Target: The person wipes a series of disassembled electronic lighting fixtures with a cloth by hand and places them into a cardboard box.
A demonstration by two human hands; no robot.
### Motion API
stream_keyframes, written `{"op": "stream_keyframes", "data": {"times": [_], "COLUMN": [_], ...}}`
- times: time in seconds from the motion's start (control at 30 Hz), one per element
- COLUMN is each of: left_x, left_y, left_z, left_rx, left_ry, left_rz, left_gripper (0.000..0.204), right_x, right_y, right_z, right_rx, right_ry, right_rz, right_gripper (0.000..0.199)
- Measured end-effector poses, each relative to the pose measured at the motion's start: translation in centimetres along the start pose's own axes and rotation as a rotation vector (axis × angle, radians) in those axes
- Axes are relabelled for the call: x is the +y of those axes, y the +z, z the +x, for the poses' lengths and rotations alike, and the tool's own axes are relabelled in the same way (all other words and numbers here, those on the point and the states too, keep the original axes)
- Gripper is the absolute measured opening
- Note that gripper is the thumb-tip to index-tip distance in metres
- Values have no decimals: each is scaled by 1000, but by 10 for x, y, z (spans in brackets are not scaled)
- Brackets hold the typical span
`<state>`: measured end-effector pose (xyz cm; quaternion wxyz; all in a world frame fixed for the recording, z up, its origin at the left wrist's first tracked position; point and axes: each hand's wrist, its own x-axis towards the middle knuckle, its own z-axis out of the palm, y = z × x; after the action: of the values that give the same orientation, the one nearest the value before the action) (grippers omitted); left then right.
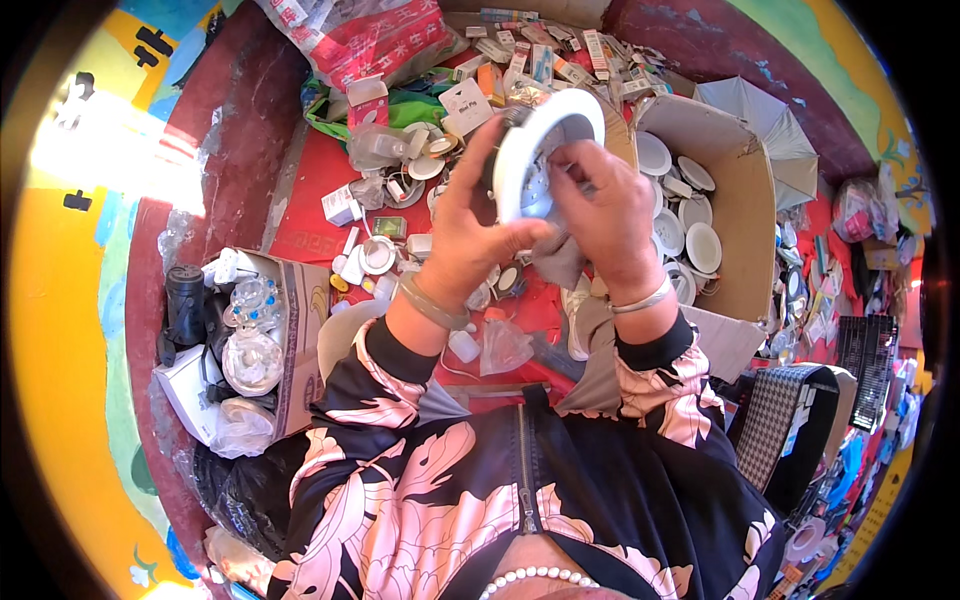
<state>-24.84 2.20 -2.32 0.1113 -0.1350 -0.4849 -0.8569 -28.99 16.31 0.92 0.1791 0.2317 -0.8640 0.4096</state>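
A round white downlight (512, 165) is raised in front of me, tilted so that its hollow side faces right. My left hand (455, 215) grips it by the rim from the left, thumb at the lower edge and fingers behind. The fingers of my right hand (615, 220) are bent together inside the lamp's bowl. A grey cloth (560, 265) hangs below these fingers and seems to be held in them; the fingertips are partly hidden.
To the right stands an open carton (735, 220) with several round white lamps (703, 247). Another carton (305, 320) at the left holds plastic-wrapped items. Small boxes (543, 62) and lamp parts cover the red cloth (300, 240). A printed sack (365, 40) lies behind.
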Motion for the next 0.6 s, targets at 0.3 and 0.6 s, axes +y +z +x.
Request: {"op": "stream_keyframes", "data": {"times": [0.3,0.6], "left_x": [26,16], "left_y": [-25,-32], "left_z": [15,18], "left_rx": [333,295], "left_ry": [-67,-62], "left_rz": [-418,-275], "left_gripper": [65,63], "right_x": [42,-6], "right_y": [-39,-2], "right_z": [18,-2], "right_rx": [-97,-360], "right_ry": [110,663], "right_rz": [243,1220], "right_gripper": [32,32]}}
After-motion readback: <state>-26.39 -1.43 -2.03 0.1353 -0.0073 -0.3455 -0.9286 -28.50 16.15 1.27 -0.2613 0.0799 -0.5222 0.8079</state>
